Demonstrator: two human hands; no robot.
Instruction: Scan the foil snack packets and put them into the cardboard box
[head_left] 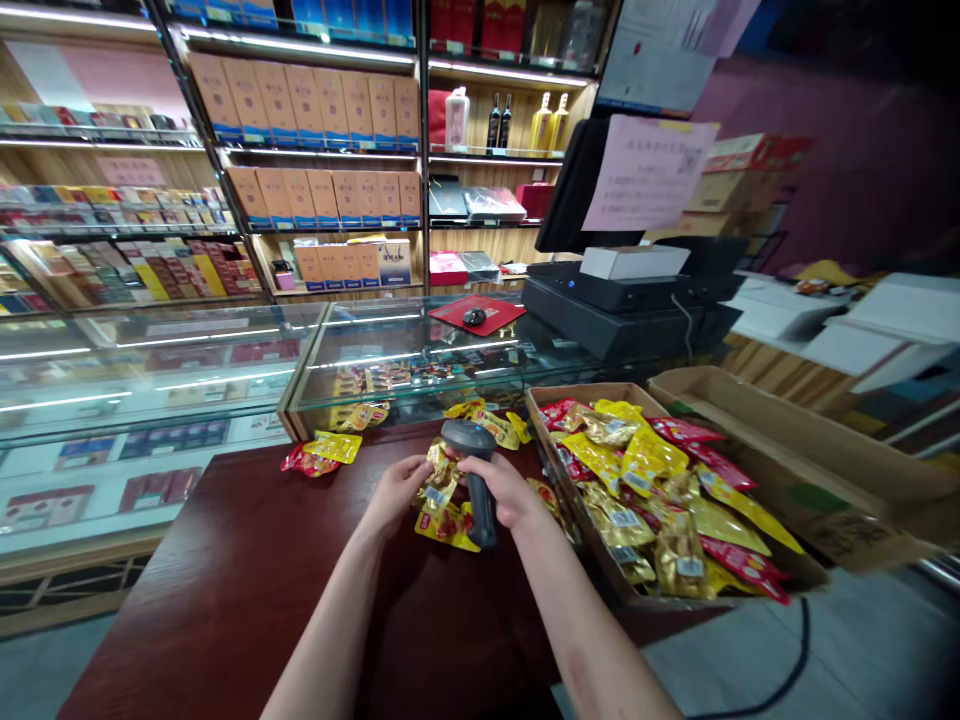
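Observation:
My left hand pinches the edge of a gold snack packet over the dark red table. In my right hand is a black barcode scanner, its head close above the gold packet. A yellow snack packet lies just beneath, partly covered by the scanner. Behind the scanner sit more yellow packets against the glass counter. Farther left, a red packet and a yellow packet overlap on the table.
To the right, an open cardboard box holds several gold, yellow and red packets, with its flap folded outward. Beyond is a glass counter with a mouse on a red mat. A monitor stands at back right.

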